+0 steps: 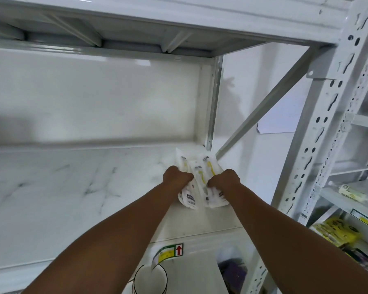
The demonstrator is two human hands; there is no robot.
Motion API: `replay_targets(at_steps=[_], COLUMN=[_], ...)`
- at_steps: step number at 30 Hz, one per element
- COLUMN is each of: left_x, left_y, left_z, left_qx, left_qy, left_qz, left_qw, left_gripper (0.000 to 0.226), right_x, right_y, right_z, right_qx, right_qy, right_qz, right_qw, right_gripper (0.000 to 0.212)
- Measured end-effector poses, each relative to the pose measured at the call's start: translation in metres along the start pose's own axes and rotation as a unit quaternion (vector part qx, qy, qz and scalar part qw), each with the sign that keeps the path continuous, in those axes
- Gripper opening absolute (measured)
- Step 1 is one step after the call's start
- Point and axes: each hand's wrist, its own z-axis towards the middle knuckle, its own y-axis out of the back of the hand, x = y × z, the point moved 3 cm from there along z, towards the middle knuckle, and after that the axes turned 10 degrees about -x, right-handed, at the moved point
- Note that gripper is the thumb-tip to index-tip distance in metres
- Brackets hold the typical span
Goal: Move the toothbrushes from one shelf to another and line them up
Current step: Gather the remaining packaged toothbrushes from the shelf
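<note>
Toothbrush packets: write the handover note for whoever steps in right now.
Left hand: grips the left side of the toothbrush packets.
Right hand: grips their right side.
Where: the packets lie overlapping and fanned at the right end of the marble-patterned shelf, near the rear corner post.
Done: this bunch has reached the shelf.
Left: spread the packets apart and line them up in a row. Whether more wait on another shelf cannot be seen.
</note>
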Motion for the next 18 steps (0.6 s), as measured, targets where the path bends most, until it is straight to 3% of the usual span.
replay_targets(at_steps=[2,5,6,9,10,14,18], left_x=[0.008,0.021,0.017,0.000,-0.001,0.005,0.011], left_y=[-0.003,-0.011,-0.007,0.009,0.013,0.028,0.043], left_z=[0.013,0.036,0.029,-0.004,-0.005,0.004,0.005], left_qx=[0.013,0.028,0.037,0.048,0.044,0.039,0.047], left_qy=[0.016,0.034,0.038,0.066,0.071,0.066,0.078], left_qz=[-0.053,-0.088,-0.096,-0.116,-0.121,-0.134,-0.154], left_qw=[0.998,0.995,0.994,0.990,0.989,0.988,0.984], left_gripper=[0.046,0.066,0.065,0.025,0.021,0.034,0.032], right_x=[-0.002,-0.004,-0.004,0.001,0.004,0.015,0.026], right_y=[0.005,0.007,0.007,0.003,0.000,-0.021,-0.029], right_z=[0.002,0.004,0.003,0.001,-0.001,-0.009,-0.016], right_qx=[-0.010,-0.021,-0.021,0.002,0.013,0.042,0.040], right_qy=[0.001,0.005,0.006,0.011,0.018,0.042,0.075], right_qz=[0.012,0.021,0.021,0.006,-0.001,-0.072,-0.109], right_qw=[1.000,1.000,1.000,1.000,1.000,0.996,0.990], right_gripper=[0.020,0.018,0.019,0.018,0.017,0.022,0.017])
